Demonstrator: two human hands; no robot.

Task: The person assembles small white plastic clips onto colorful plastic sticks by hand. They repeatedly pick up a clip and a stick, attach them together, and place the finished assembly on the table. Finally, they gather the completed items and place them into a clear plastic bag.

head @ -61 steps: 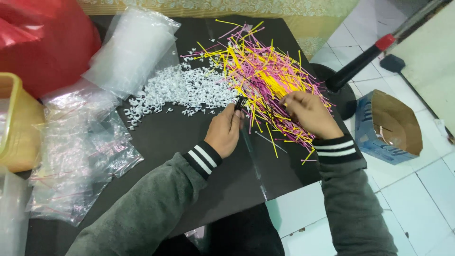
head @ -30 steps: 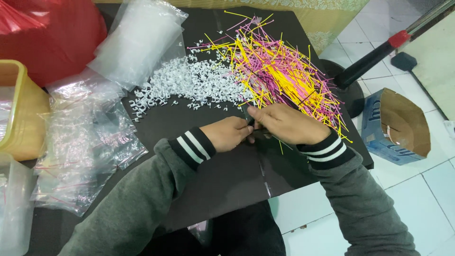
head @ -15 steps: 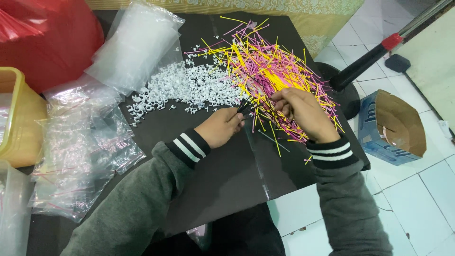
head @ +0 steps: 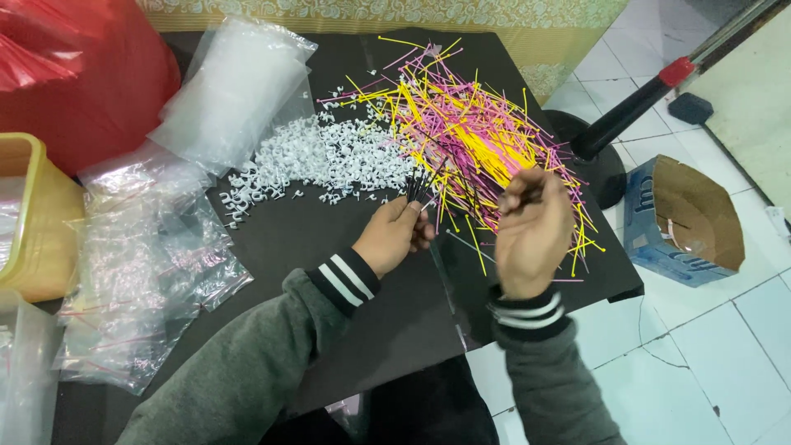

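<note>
- the right hand [head: 531,235] is motion-blurred, can't make out what it's pinching
- yellow tub [head: 29,214] and red bag [head: 82,74] run off the frame's left edge

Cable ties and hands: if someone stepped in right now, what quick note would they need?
Left hand: grips a small bunch of black ties, tips up.
Right hand: raised over the pile, fingers pinched; what it holds is too blurred to tell.
Yellow and pink ties lie heaped on the black board, white clips beside them.
Filled clear bags lie left.
Left: most of the pile is loose.
</note>
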